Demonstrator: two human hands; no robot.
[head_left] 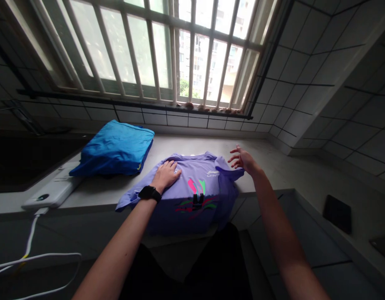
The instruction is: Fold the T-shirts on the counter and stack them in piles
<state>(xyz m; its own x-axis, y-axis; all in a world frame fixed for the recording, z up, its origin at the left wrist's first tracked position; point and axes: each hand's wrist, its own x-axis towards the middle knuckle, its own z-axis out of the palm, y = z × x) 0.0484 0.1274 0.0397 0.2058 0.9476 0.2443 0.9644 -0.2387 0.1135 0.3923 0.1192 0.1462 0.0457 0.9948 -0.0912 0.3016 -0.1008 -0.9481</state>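
A purple T-shirt point(195, 196) with a colourful print lies on the pale countertop point(267, 166), its lower part hanging over the front edge. My left hand point(166, 175), with a black watch on the wrist, rests flat on the shirt's left shoulder area, fingers stretched out. My right hand point(244, 160) hovers just above the shirt's right sleeve, fingers spread and holding nothing.
A folded blue garment point(115, 148) lies on the counter to the left. A white power bank point(51, 193) with a white cable point(30, 246) sits near the front left edge. A barred window point(167, 50) stands behind, tiled walls to the right, a dark sink at far left.
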